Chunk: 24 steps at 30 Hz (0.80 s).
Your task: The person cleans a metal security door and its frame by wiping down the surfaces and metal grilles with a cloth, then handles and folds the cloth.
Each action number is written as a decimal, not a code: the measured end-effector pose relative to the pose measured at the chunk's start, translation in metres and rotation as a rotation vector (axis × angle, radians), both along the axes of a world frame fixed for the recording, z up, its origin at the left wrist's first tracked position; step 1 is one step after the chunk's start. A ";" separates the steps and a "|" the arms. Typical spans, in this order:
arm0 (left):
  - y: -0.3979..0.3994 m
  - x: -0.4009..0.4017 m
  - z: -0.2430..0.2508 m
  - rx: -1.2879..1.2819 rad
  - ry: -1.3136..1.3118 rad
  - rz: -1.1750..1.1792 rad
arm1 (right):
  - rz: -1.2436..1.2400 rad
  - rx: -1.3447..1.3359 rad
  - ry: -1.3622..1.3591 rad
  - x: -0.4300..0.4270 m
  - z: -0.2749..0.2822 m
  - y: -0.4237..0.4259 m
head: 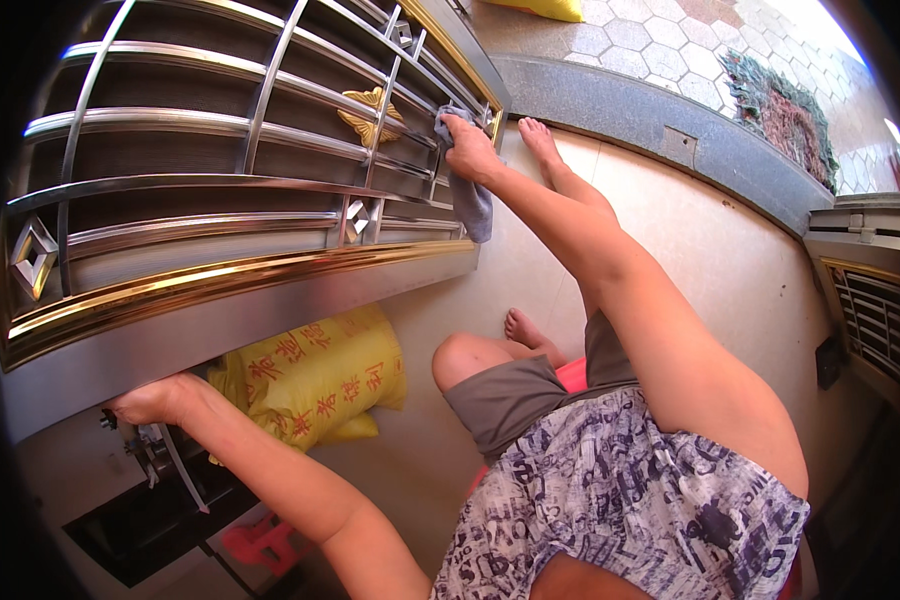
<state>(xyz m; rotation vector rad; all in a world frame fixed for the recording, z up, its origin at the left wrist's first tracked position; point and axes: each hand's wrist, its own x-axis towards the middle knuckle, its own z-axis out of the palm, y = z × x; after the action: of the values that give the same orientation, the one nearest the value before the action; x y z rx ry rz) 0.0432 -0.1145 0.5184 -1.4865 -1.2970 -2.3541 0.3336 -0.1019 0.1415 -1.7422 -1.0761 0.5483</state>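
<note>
A metal door (pixel 217 300) with chrome bars, gold trim and a gold butterfly ornament (pixel 371 116) fills the upper left. My right hand (pixel 471 150) holds a grey-blue cloth (pixel 474 210) against the bars near the door's right end; the cloth's lower part hangs down past the gold trim. At the lower left, my left hand (pixel 146 401) is at the door's edge, its fingers partly hidden behind it, so its hold is unclear.
Yellow sacks (pixel 330 375) with red writing lie on the floor below the door. A stone threshold (pixel 645 120) crosses the upper right, with a ragged mat (pixel 784 124) beyond it. Another barred door panel (pixel 870 315) stands at the right. A red plastic object (pixel 259 544) is at the lower left.
</note>
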 end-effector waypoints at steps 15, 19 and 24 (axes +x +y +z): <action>-0.002 -0.008 0.005 0.019 -0.055 -0.017 | -0.020 -0.029 0.068 -0.051 0.020 -0.019; 0.002 -0.016 0.006 0.041 -0.012 0.034 | -0.129 0.234 0.084 -0.062 0.074 -0.017; 0.009 -0.014 0.003 0.072 0.056 0.016 | -0.140 0.046 -0.055 -0.057 -0.007 -0.023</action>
<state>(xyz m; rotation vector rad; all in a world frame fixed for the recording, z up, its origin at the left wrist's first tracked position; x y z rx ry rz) 0.0294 -0.1056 0.5217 -1.5036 -1.1940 -2.3064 0.2762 -0.1247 0.1349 -1.7853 -0.9882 0.3887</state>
